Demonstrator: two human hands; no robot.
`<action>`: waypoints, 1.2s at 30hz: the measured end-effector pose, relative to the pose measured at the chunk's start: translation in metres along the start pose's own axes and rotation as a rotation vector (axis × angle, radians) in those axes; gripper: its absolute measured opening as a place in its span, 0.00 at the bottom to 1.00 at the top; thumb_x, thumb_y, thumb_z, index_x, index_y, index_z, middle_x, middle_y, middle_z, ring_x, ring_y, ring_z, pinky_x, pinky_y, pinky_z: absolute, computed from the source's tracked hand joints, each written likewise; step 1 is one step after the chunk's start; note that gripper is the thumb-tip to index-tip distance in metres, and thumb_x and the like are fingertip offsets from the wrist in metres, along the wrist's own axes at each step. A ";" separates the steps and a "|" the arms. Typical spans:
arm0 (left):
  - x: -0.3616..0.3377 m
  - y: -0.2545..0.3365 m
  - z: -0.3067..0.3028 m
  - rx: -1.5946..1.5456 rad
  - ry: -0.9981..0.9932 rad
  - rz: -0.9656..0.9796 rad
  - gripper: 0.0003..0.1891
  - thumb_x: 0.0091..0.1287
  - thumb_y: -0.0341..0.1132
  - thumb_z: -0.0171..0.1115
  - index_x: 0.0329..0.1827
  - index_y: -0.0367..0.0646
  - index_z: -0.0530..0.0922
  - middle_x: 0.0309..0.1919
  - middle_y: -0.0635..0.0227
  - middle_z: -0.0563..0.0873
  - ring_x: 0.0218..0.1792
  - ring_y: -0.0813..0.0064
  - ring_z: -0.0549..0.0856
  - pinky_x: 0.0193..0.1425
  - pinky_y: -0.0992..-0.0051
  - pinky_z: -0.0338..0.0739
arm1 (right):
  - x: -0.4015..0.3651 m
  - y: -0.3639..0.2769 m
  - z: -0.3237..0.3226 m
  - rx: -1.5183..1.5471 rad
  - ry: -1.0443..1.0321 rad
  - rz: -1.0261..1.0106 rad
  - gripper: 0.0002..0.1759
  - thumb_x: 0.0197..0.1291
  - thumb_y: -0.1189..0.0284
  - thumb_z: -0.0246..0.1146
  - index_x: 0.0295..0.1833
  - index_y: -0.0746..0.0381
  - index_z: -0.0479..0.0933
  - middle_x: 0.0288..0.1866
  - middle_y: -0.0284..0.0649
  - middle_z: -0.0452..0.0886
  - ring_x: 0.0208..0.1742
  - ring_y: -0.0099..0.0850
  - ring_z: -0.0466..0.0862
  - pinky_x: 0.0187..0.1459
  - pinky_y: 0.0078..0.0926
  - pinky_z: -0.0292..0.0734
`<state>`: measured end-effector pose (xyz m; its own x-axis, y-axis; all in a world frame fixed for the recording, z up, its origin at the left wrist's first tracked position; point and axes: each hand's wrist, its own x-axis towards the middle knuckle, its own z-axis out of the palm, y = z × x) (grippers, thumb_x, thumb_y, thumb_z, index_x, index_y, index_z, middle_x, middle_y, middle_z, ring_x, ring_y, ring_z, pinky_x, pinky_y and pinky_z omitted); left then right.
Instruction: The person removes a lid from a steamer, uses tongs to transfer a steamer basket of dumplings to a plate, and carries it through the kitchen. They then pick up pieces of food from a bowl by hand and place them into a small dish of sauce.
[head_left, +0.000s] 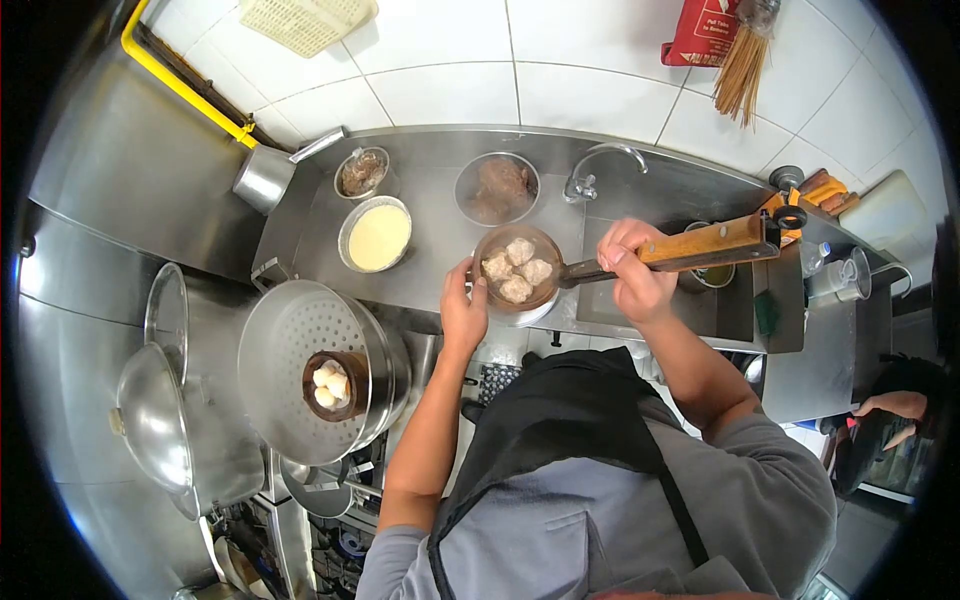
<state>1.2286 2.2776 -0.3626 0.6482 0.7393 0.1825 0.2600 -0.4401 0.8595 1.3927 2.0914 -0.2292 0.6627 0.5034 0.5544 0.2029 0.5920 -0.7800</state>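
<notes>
My left hand [464,308] grips the near left side of a small round brown steamer basket [487,245], its fingers against the rim. Several pale dumplings [517,270] sit in the basket. My right hand [636,270] is closed round a long tool with a wooden handle [705,246] and a dark metal shaft. The shaft runs left to the basket's right edge; its far end is hidden there. Behind the basket stands a clear bowl of brown food [500,185]. Left of it are a bowl of pale yellow liquid [379,238] and a smaller bowl of brown food [363,173].
A large perforated steamer pot [275,345] holds another small basket [357,378] with white pieces. Metal lids [155,425] lean at far left. A faucet [608,165] rises beside the sink [620,310]. Another person's arm [895,405] shows at far right.
</notes>
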 end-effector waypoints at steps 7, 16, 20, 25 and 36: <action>0.012 0.000 -0.008 0.039 -0.005 -0.032 0.22 0.71 0.33 0.58 0.68 0.38 0.74 0.59 0.55 0.81 0.54 0.61 0.83 0.60 0.66 0.76 | 0.018 0.017 0.007 0.070 0.063 0.076 0.10 0.59 0.80 0.63 0.26 0.63 0.70 0.24 0.34 0.73 0.26 0.22 0.71 0.30 0.25 0.65; 0.030 -0.022 -0.007 -0.118 0.010 -0.182 0.21 0.72 0.33 0.58 0.66 0.35 0.76 0.56 0.52 0.85 0.56 0.64 0.84 0.62 0.67 0.76 | 0.066 0.020 0.046 -0.098 0.094 0.291 0.09 0.55 0.79 0.66 0.25 0.63 0.73 0.21 0.31 0.74 0.23 0.22 0.74 0.27 0.23 0.67; 0.031 -0.019 -0.006 -0.104 -0.002 -0.195 0.21 0.73 0.33 0.58 0.65 0.32 0.76 0.55 0.53 0.85 0.56 0.64 0.84 0.63 0.68 0.76 | 0.076 0.021 0.053 -0.232 0.030 0.291 0.12 0.56 0.71 0.67 0.25 0.65 0.77 0.19 0.30 0.76 0.22 0.19 0.75 0.26 0.26 0.70; 0.027 -0.018 -0.002 -0.108 0.014 -0.209 0.21 0.72 0.33 0.58 0.65 0.33 0.76 0.55 0.52 0.85 0.55 0.63 0.85 0.60 0.68 0.77 | 0.079 0.018 0.057 -0.268 -0.004 0.288 0.10 0.55 0.72 0.67 0.25 0.66 0.77 0.20 0.29 0.76 0.22 0.19 0.74 0.25 0.26 0.69; 0.015 -0.025 0.004 -0.058 -0.011 -0.149 0.21 0.73 0.33 0.58 0.67 0.34 0.75 0.56 0.54 0.85 0.54 0.65 0.84 0.58 0.68 0.77 | 0.048 0.025 0.031 -0.149 0.000 0.216 0.09 0.59 0.74 0.67 0.29 0.64 0.77 0.23 0.28 0.77 0.25 0.18 0.73 0.28 0.24 0.67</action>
<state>1.2349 2.2979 -0.3834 0.6134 0.7884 0.0458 0.3127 -0.2957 0.9026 1.4070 2.1499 -0.2131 0.7024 0.6079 0.3702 0.1607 0.3712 -0.9145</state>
